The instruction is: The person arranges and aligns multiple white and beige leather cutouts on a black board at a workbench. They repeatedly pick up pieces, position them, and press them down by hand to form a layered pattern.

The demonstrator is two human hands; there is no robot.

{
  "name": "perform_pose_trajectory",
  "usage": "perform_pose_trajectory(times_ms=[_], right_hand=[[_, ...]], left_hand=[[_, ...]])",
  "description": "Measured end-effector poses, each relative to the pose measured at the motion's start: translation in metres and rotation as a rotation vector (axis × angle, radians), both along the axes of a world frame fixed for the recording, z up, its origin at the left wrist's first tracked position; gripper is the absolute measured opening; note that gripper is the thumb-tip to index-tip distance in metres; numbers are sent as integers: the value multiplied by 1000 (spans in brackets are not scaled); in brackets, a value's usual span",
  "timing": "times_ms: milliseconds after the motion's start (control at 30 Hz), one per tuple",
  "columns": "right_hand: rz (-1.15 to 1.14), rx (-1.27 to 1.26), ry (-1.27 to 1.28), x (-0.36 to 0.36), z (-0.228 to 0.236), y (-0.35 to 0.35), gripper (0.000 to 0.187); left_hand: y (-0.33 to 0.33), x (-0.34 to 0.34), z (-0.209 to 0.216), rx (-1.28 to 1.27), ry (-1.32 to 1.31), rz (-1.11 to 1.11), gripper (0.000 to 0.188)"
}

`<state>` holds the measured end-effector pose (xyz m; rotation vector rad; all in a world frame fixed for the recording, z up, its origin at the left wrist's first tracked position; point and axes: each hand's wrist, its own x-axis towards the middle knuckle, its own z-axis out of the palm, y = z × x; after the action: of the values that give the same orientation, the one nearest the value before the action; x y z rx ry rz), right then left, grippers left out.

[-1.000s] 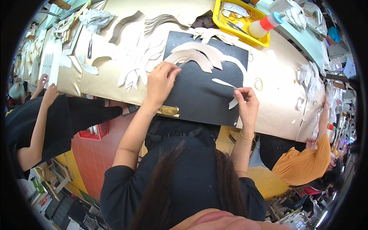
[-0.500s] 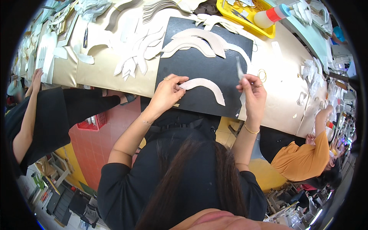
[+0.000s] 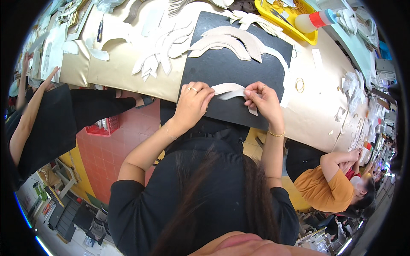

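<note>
A curved beige strip (image 3: 225, 88) lies near the front of the black board (image 3: 205, 70). My left hand (image 3: 194, 102) is closed in a pinch at its left end. My right hand (image 3: 263, 102) pinches a thin translucent white strip (image 3: 232, 95), which reaches left along the inner edge of the beige curve. The fingers cover part of both strips, and the right end of the beige one shows below my right hand. Farther back on the board rest more curved beige pieces (image 3: 220, 44), beside a long pale curved strip (image 3: 279, 57).
Left of the board is a pile of curved pieces (image 3: 164, 47). A yellow tray (image 3: 305, 38) at the back holds a bottle (image 3: 316, 20) with a red band. Rubber bands (image 3: 300, 85) lie to the right. A co-worker in orange (image 3: 326, 187) sits right; another person's arm (image 3: 30, 115) is left.
My right hand has moved left and down, bringing the translucent strip from upright beside the beige piece to lying along it. My left hand stays at the beige strip's left end.
</note>
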<state>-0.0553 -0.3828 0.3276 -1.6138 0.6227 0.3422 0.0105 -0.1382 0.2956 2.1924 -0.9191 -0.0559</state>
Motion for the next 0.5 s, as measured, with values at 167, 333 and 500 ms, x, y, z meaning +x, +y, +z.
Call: perform_pose_trajectory(times_ms=[167,333,500], right_hand=[[79,-54,-9,-7,-3,10,14],[120,-95,-14,-3,3,14,14],[315,-143,-169,11,-3,18,12]], left_hand=[[-13,2,-2,44,-9,53,11],[-21,-1,7,211,-65,68,6],[-24,3,7,334,-69,18,6]])
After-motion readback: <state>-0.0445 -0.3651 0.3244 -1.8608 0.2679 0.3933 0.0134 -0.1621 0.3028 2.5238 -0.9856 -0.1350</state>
